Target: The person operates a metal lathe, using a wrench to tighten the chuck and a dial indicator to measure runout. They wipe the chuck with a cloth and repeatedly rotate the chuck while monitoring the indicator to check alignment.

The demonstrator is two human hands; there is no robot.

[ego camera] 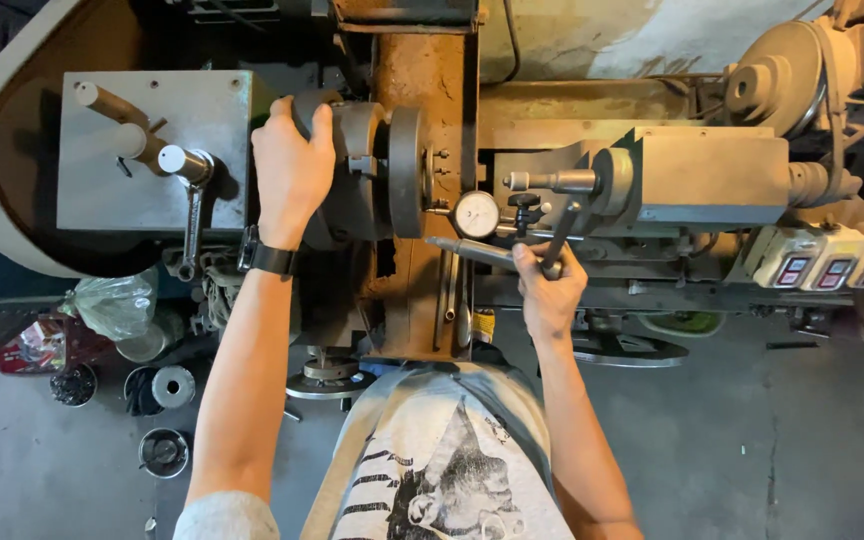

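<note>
Two bare hands worked at an old rust-brown metal lathe (422, 80) in the head view. The left hand (292, 170) lay over the grey round chuck (352, 150), fingers (322, 125) curled tight on its rim. The right hand (549, 290) had its fingers clamped on a dark slim metal rod (472, 252) just below the white-faced round dial gauge (476, 213), which stood beside the grey flat disc (406, 172) on the chuck. Turning the chuck slowly by hand, with the rod kept steady, would likely have given the cleanest reading.
</note>
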